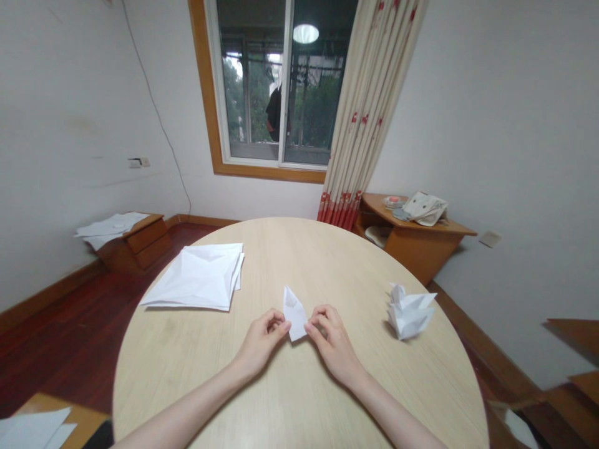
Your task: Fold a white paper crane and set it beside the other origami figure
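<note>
The left hand [261,341] and right hand [333,342] held a small folded paper [294,313] between them, fingertips apparently closed on its edges, over a round table [180,374]. Folded sheets [196,277] lay to the left, a crumpled paper shape [409,313] to the right.

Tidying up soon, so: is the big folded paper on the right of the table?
No, the big folded paper lies left of the left hand.
</note>
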`<action>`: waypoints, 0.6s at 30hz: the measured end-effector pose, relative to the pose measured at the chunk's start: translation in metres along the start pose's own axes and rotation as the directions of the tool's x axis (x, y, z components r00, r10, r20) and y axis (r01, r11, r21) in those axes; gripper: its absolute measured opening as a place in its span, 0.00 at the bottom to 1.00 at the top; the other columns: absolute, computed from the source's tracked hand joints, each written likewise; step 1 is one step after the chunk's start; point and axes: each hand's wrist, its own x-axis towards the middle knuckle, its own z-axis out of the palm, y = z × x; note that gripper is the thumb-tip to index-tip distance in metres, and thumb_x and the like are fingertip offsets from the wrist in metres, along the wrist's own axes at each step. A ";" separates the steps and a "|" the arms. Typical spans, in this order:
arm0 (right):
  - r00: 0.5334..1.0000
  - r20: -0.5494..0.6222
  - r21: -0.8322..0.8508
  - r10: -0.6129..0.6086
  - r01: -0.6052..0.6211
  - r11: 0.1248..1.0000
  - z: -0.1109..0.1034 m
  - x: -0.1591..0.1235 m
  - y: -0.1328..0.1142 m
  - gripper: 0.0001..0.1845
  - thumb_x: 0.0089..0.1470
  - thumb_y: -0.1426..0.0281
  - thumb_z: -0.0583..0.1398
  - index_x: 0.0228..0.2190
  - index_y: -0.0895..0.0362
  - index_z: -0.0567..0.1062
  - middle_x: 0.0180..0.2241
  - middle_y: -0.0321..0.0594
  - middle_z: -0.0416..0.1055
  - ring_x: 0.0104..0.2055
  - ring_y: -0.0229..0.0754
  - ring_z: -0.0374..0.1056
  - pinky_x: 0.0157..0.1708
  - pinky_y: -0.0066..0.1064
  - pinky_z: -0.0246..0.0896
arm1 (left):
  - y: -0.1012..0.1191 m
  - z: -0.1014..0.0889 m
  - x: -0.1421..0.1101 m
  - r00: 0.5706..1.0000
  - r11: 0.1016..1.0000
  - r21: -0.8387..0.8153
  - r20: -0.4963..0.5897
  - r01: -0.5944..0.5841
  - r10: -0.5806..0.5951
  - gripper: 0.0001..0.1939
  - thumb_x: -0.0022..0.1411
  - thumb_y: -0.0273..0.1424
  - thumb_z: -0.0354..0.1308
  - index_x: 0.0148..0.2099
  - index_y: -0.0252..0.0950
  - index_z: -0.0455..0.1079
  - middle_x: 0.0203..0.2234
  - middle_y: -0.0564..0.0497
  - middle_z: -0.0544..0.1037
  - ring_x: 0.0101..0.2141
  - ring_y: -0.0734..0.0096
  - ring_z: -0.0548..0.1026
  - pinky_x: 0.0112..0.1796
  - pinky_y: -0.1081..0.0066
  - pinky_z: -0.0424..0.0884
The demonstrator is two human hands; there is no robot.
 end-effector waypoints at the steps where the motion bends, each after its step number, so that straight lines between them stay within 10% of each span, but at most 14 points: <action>1: 1.000 -0.004 -0.010 -0.006 0.006 1.000 0.000 0.000 0.000 0.14 0.61 0.63 0.53 0.28 0.55 0.73 0.36 0.43 0.67 0.43 0.47 0.64 0.44 0.40 0.63 | 0.000 0.000 0.000 1.000 1.000 0.000 -0.004 0.001 -0.001 0.18 0.55 0.45 0.59 0.30 0.34 0.68 0.23 0.54 0.71 0.28 0.72 0.68 0.33 0.72 0.62; 8: 0.992 0.031 -0.034 -0.123 0.124 0.992 0.001 -0.001 -0.001 0.15 0.61 0.72 0.51 0.45 0.53 0.75 0.44 0.47 0.71 0.47 0.49 0.65 0.46 0.44 0.65 | 0.001 0.004 -0.003 0.998 0.998 -0.021 -0.004 0.064 -0.064 0.16 0.51 0.42 0.63 0.26 0.33 0.69 0.20 0.53 0.72 0.24 0.73 0.68 0.29 0.73 0.61; 18: 0.994 -0.019 0.033 -0.111 0.112 0.993 0.003 -0.003 -0.001 0.10 0.61 0.72 0.52 0.39 0.55 0.73 0.42 0.46 0.73 0.46 0.47 0.68 0.47 0.42 0.65 | -0.004 0.005 -0.003 0.996 0.996 -0.002 -0.020 0.087 -0.087 0.15 0.51 0.40 0.63 0.26 0.32 0.72 0.20 0.51 0.74 0.24 0.72 0.68 0.28 0.73 0.61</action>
